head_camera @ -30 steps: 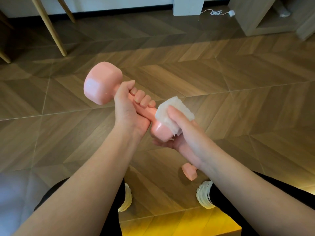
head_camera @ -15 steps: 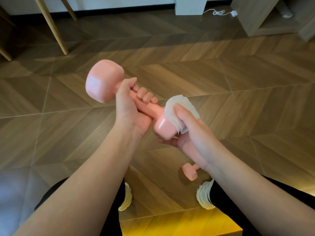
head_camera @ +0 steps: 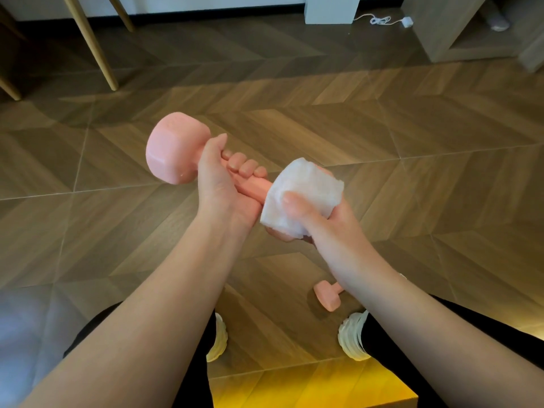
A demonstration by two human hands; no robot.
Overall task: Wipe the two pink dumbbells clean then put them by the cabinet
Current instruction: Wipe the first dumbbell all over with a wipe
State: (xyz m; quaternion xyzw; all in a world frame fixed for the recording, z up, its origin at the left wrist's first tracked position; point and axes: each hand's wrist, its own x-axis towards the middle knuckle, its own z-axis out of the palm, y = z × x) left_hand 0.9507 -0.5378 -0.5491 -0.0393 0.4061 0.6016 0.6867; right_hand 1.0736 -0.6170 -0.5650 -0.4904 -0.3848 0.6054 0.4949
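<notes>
Wooden legs (head_camera: pixel 96 51), white cable (head_camera: pixel 379 20), herringbone floor (head_camera: pixel 412 119).

**Pinks over brown chevrons**

The large matte pink dumbbell (head_camera: pixel 176 156) and the small second pink dumbbell (head_camera: pixel 327 296) share one pale shade. The crumpled cloth (head_camera: pixel 304 195) is white. The wooden plank floor (head_camera: pixel 412 201) shows brown chevrons. The ribbed shoes (head_camera: pixel 351 340) are off-white and the trousers (head_camera: pixel 391 366) black.

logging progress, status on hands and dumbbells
Left hand grips the raised dumbbell by its handle. Right hand wraps white wipe round its near head. Second dumbbell on floor by right shoe. Nothing in the way.
</notes>
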